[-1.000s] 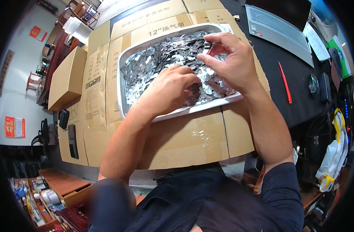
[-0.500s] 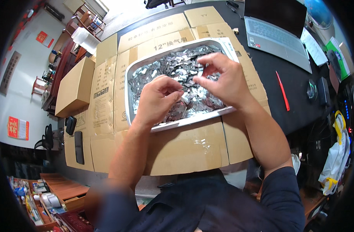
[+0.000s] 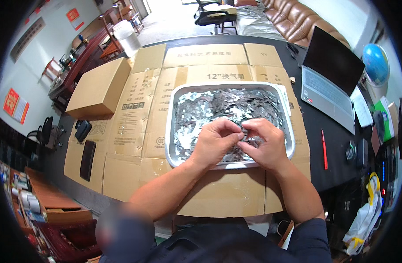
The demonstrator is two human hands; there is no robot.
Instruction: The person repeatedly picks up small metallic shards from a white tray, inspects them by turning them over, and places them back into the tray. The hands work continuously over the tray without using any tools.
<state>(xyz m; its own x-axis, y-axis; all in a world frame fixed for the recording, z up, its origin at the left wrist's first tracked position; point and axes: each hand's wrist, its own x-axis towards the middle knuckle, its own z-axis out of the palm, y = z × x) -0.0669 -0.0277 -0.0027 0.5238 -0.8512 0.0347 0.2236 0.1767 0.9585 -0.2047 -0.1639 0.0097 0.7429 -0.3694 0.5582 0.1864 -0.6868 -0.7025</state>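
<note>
A white rectangular tray [image 3: 169, 131] lies on a flattened cardboard box. It is filled with a heap of thin, shiny silver-grey metal pieces [image 3: 223, 103]. Over the near part of the heap, my left hand [image 3: 216, 142] and my right hand [image 3: 267, 147] meet fingertip to fingertip. Thumb and fingers are pinched on both sides. Whatever sits between them is too small and too covered by the fingers to name.
Under the tray spreads flattened cardboard [image 3: 218, 193] on a black table. At left are a closed carton [image 3: 98, 87], a phone [image 3: 87, 160] and a small black case [image 3: 82, 130]. A laptop [image 3: 326, 87], a slim red tool [image 3: 324, 149] and a blue globe [image 3: 376, 63] are at right.
My hands have come together from apart, the right one closing from a wider spread. The view has shifted, so the tray appears lower and farther right.
</note>
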